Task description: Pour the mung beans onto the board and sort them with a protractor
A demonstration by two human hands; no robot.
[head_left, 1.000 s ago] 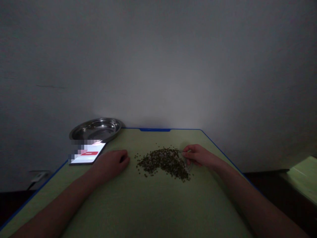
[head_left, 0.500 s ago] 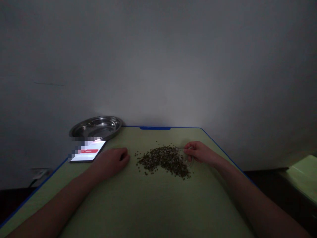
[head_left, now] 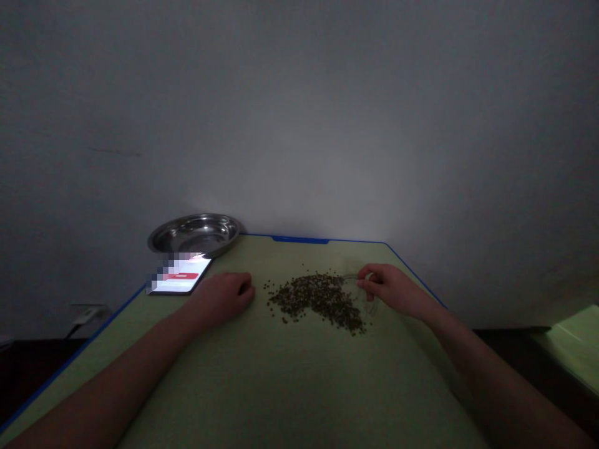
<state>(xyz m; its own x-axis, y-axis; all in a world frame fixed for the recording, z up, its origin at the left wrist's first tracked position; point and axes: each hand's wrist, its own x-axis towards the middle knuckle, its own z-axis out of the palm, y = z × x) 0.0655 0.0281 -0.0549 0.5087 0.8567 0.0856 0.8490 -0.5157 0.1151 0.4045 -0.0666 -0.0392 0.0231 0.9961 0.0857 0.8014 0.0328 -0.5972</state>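
Note:
A spread heap of small dark brown seeds or beans (head_left: 321, 299) lies on the pale green table (head_left: 299, 380). At its right edge is a clear, see-through round dish (head_left: 349, 277), hard to make out, with seeds seen against it. My right hand (head_left: 386, 288) pinches the rim of this dish between thumb and fingers. To the left of the heap my left hand (head_left: 227, 296) rests on the table with its fingers curled in, a small gap showing inside the curl and nothing visible in it.
A shiny steel basin (head_left: 201, 234) stands at the table's back left corner. In front of it lies a phone or tablet with a lit screen (head_left: 187, 280), close to my left wrist. A grey wall (head_left: 299, 125) rises behind the table's blue edge (head_left: 299, 239).
The whole view has shifted slightly, so the table and the things on it appear a little farther right. Both hands keep about the same place beside the heap.

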